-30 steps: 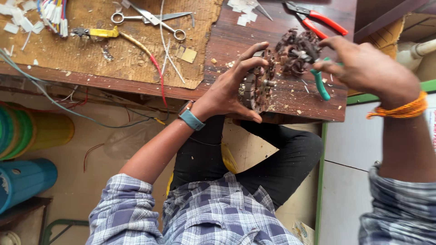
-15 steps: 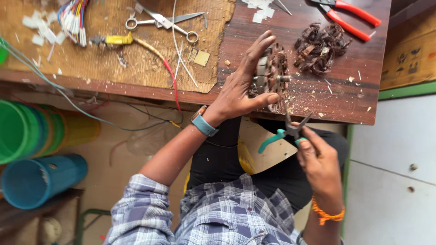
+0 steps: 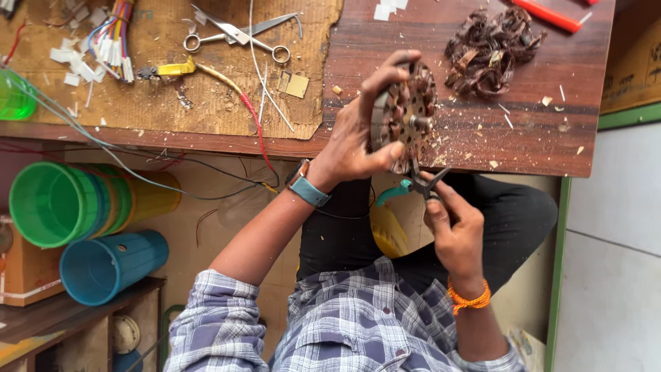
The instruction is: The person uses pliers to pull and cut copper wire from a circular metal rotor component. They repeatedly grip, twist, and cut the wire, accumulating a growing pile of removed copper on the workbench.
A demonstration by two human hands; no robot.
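Observation:
My left hand point(image 3: 354, 134) grips a round metal motor stator point(image 3: 406, 114) with copper windings, held upright over the edge of the wooden table point(image 3: 537, 148). Just below it, my right hand point(image 3: 451, 224) holds green-handled pliers point(image 3: 413, 187), their jaws touching the stator's lower rim. A pile of pulled dark copper wire point(image 3: 489, 48) lies on the table behind the stator. A blue watch sits on my left wrist, an orange band on my right.
Scissors point(image 3: 237, 34), a yellow-handled tool point(image 3: 169, 69) with a red lead, coloured wires point(image 3: 113, 41) and white scraps lie on a cardboard sheet point(image 3: 158, 103) at left. Red-handled pliers point(image 3: 551, 15) lie at the far right. Green, yellow and blue plastic tubs point(image 3: 82, 207) stand below left.
My right hand left the wire pile, dropped below the table edge with the green pliers and came up to the stator's lower rim. My left hand kept hold of the stator.

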